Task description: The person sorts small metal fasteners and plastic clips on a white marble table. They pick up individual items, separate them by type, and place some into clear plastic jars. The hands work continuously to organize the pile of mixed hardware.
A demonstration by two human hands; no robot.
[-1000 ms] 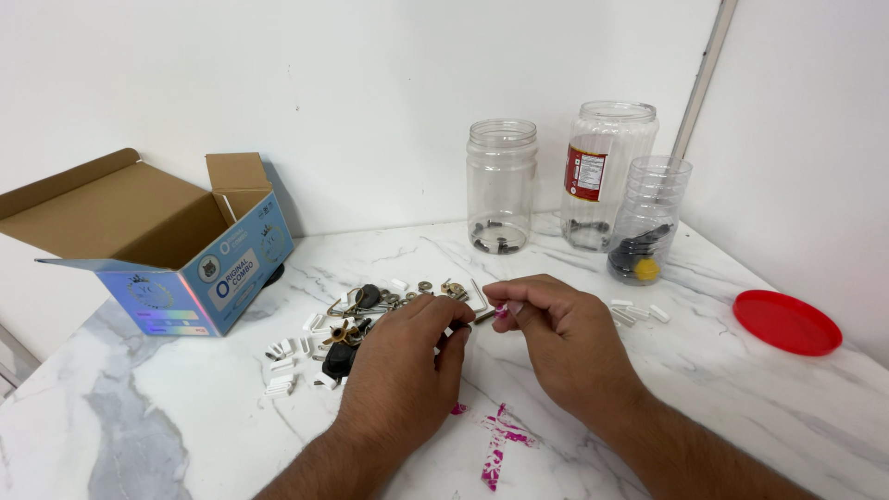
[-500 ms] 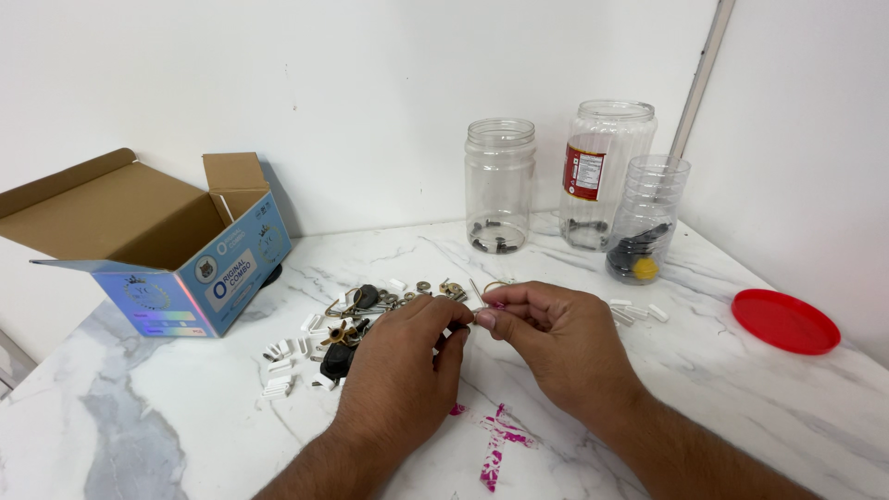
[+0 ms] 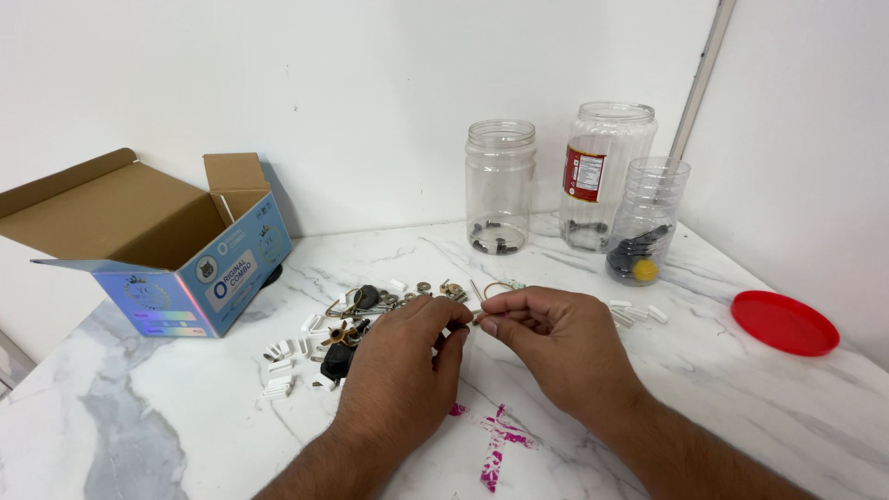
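Both hands, left hand (image 3: 403, 356) and right hand (image 3: 556, 343), pinch one small metal piece (image 3: 474, 318) between the fingertips; it looks light, stiff, slippery, best held by its ends.

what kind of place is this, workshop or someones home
Most likely a home or small office corner, not a workshop: a white marble-look tabletop against plain white walls, reused clear plastic jars holding small hardware, and an open cardboard box. Both hands pinch small metal parts.
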